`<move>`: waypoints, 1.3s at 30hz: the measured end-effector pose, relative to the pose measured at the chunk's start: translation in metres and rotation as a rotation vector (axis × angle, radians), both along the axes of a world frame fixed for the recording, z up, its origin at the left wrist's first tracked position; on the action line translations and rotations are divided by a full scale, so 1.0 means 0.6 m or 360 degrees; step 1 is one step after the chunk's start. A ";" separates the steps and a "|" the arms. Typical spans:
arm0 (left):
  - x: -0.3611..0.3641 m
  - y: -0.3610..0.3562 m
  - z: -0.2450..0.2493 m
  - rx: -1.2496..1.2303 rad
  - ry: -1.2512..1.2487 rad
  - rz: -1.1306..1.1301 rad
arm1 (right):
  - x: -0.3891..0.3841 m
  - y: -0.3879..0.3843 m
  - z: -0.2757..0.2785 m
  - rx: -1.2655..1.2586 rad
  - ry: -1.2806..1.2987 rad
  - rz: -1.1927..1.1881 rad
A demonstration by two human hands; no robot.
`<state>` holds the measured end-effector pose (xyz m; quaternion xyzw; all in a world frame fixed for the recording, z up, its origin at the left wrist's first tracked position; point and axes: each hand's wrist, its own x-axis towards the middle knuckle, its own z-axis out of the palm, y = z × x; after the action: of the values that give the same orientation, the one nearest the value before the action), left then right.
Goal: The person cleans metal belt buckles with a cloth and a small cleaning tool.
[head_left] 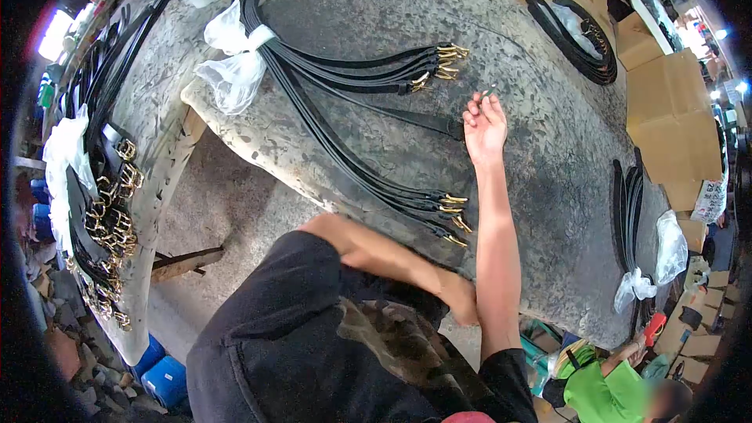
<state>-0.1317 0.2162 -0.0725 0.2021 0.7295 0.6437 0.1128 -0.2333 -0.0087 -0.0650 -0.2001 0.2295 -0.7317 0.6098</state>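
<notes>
My right hand [486,129] is raised over the dark tabletop with its fingers curled together. A tiny pale bit shows at the fingertips, too small to name. Beside its wrist ends a single black belt [427,120], its tip partly hidden by the hand. This belt belongs to a bundle of black belts [329,60] with gold buckles, tied by a white plastic strip [254,39]. The buckle ends fan out in two groups, one above and one below my hand. My left hand [464,303] lies low near the table edge, fingers hidden behind my right forearm.
More belts with gold buckles [110,219] hang over the left table. A coiled belt bundle [583,39] lies at the far right, another bundle [627,211] nearer. Cardboard boxes [670,110] stand along the right. A person in a green shirt [607,392] is at lower right.
</notes>
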 end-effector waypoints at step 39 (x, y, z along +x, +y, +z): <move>0.126 -0.399 0.068 -0.1041 -0.0148 0.2448 | 0.009 0.045 0.020 -0.0037 -0.0304 -0.0047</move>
<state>-0.0561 -0.0234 -0.0318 -0.4217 0.8085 0.3047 -0.2751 -0.2279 0.0183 -0.0532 -0.1331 0.1648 -0.7590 0.6156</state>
